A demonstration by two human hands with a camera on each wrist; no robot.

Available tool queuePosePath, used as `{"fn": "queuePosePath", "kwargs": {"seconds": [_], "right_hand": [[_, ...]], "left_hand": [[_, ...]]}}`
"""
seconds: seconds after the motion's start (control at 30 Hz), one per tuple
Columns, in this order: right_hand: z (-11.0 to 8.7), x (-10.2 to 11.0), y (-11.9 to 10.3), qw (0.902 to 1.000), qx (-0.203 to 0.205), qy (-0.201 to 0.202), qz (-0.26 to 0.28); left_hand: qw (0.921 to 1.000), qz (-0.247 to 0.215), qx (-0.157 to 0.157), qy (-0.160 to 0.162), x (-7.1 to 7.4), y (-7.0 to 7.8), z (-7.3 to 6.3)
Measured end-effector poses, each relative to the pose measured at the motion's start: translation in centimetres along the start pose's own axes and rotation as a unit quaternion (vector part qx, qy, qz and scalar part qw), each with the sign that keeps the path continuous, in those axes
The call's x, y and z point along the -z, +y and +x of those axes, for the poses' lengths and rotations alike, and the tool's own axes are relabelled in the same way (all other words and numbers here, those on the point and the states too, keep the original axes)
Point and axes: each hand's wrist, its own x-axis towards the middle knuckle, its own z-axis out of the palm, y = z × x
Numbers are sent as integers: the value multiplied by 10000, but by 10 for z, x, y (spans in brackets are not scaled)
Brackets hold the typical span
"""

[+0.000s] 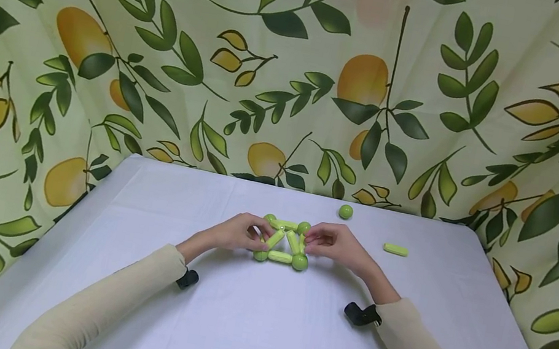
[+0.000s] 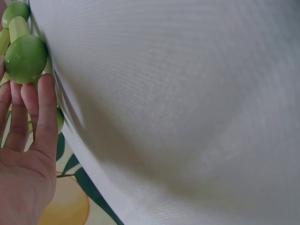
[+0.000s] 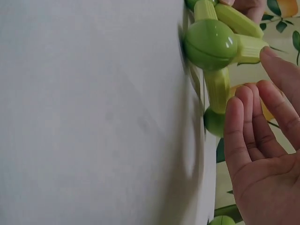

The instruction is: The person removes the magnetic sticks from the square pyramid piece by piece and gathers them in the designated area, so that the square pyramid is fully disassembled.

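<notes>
On the white table, a toy frame of light-green rods and green balls (image 1: pixel 280 257) lies between both hands. Its base is four-sided, and two inner rods (image 1: pixel 293 242) slant toward each other from the front corners. My left hand (image 1: pixel 241 232) holds the frame's left side, its fingertips behind a green ball (image 2: pixel 26 59) in the left wrist view. At the right side is my right hand (image 1: pixel 341 246); in the right wrist view its thumb touches a slanting rod (image 3: pixel 248 48), while the other fingers stay loosely extended beside the frame. Fingers partly hide both side rods.
A loose green ball (image 1: pixel 345 212) sits near the table's back edge. One loose light-green rod (image 1: pixel 396 250) lies right of my right hand. Behind the white-covered table (image 1: pixel 257 333) hangs a leaf-and-fruit patterned curtain (image 1: pixel 296 78), which also closes off both sides.
</notes>
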Motion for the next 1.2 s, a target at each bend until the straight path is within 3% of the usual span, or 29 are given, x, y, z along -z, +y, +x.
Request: {"fn": "queuePosePath", "kwargs": {"seconds": [0.23,0.73,1.2], "right_hand": [[7,-10,-5,9996,3,-136,233],[11,-19,-6,9996,-107,-203,-138],[12,-19,-4,9995,-56,-267,-144]], "left_hand": [[10000,45,43,18,-1,-2,0],[9999,-44,129,-9,-2,-1,-1],[10000,-20,42,-6,0,0,-2]]}}
